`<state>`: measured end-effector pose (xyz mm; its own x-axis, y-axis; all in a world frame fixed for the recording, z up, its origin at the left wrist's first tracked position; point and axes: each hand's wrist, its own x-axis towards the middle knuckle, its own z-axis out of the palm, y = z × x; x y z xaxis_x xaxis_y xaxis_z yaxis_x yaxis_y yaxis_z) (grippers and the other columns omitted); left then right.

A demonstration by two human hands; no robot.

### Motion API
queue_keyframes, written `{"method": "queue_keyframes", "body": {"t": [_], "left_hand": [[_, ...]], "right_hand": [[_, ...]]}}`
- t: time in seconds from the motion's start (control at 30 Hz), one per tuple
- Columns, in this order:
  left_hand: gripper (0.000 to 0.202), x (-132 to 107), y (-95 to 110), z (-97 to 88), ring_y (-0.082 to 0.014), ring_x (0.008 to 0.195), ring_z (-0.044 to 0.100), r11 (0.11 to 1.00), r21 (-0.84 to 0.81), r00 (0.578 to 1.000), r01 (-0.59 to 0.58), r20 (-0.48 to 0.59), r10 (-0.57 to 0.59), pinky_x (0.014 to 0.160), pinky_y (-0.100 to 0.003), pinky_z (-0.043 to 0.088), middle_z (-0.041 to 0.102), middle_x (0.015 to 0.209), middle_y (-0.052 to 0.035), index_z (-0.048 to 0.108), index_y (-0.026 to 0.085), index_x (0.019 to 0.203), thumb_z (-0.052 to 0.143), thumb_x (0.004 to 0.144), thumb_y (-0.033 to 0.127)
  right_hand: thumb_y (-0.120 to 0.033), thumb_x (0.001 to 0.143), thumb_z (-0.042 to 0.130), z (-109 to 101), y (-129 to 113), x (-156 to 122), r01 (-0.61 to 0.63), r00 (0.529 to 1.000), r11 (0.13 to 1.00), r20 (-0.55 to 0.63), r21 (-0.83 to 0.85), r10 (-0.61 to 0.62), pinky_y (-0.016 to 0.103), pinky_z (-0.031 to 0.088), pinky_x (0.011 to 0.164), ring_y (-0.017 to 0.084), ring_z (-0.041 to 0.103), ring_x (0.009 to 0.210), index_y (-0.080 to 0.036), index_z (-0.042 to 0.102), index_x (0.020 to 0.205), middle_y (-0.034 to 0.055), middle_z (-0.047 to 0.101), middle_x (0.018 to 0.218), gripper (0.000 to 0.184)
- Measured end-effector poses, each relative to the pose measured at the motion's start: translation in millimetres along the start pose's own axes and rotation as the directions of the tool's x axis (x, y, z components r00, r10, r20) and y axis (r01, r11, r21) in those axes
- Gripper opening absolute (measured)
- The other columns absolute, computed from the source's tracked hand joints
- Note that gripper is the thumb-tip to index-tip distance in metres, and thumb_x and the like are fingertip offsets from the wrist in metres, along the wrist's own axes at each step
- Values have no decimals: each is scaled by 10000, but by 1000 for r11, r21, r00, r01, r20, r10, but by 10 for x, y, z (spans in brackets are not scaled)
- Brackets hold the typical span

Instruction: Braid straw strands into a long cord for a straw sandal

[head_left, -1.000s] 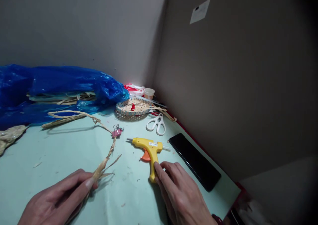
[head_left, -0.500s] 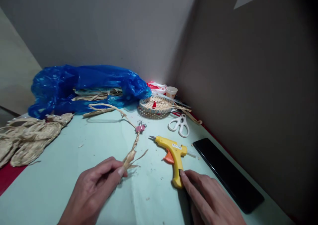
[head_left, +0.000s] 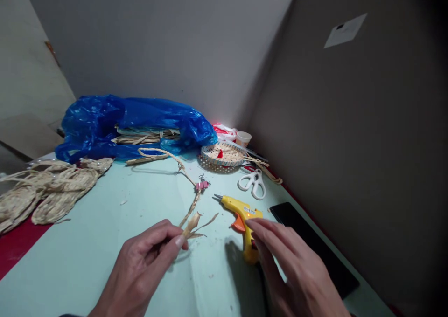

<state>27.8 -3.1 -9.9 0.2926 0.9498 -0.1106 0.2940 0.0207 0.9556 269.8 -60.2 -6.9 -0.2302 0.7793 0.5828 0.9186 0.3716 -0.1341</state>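
Observation:
My left hand [head_left: 143, 265] is closed, pinching the near end of a braided straw cord [head_left: 191, 208], where loose dry strips stick out. Farther along, a pink binder clip [head_left: 202, 185] grips the cord, which runs on to a loop near the blue bag. My right hand [head_left: 292, 261] hovers over the handle of a yellow glue gun [head_left: 234, 203] with fingers stretched out and nothing held. The glue gun lies on its side, its orange trigger [head_left: 238, 223] facing left and a small light glowing on its body.
Beyond the glue gun lie white-handled scissors [head_left: 252, 182] and a round woven basket [head_left: 224, 154]. A black phone-like slab [head_left: 315, 249] lies at right by the wall. Woven straw pieces [head_left: 66, 193] sit at left. A blue plastic bag [head_left: 147, 112] and a cup [head_left: 244, 138] stand at the back.
My right hand has lifted off the base of the glue gun's handle and moved up over it. My left hand keeps its pinch on the cord. The camera view has shifted slightly.

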Motion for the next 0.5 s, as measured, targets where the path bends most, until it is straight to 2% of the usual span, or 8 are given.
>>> {"method": "queue_keyframes", "body": {"t": [0.17,0.23,0.33,0.4,0.5], "left_hand": [[296,-10,-46,-41,-165,747,462,997,-73,1000,10,-16,-11,564,-240,318,517,778,19,639,254,743,570,797,536],[289,-7,-45,-55,-168,766,474,994,-112,1000,7,-23,-10,580,-232,342,532,793,14,644,245,745,584,793,524],[283,-5,-18,-62,-157,708,475,985,-171,1000,19,3,-19,578,-223,378,531,757,10,657,230,760,597,792,505],[266,-4,5,-60,-150,692,484,977,-213,1000,9,13,-7,588,-221,397,530,739,11,675,227,782,603,799,482],[243,-1,28,-50,-136,667,480,969,-244,1000,-22,-6,21,587,-216,394,523,709,12,699,225,788,610,805,450]], "right_hand": [[-178,901,507,-127,-160,464,-210,971,944,-62,256,233,268,516,793,174,642,901,-223,631,1082,56,670,1043,224],[-211,907,522,-113,-235,574,-254,961,892,-9,373,277,262,509,794,167,642,887,-231,647,1059,38,682,1019,199],[-275,887,583,-1,-372,632,-298,953,782,215,548,213,263,488,836,164,626,928,-257,645,1120,16,679,1065,241],[-291,881,603,98,-457,635,-353,922,661,364,662,128,238,484,815,144,625,890,-261,658,1115,-1,692,1015,243],[-258,900,577,218,-522,635,-418,898,477,431,773,87,206,474,766,120,621,817,-226,705,1009,-5,703,893,171]]}}
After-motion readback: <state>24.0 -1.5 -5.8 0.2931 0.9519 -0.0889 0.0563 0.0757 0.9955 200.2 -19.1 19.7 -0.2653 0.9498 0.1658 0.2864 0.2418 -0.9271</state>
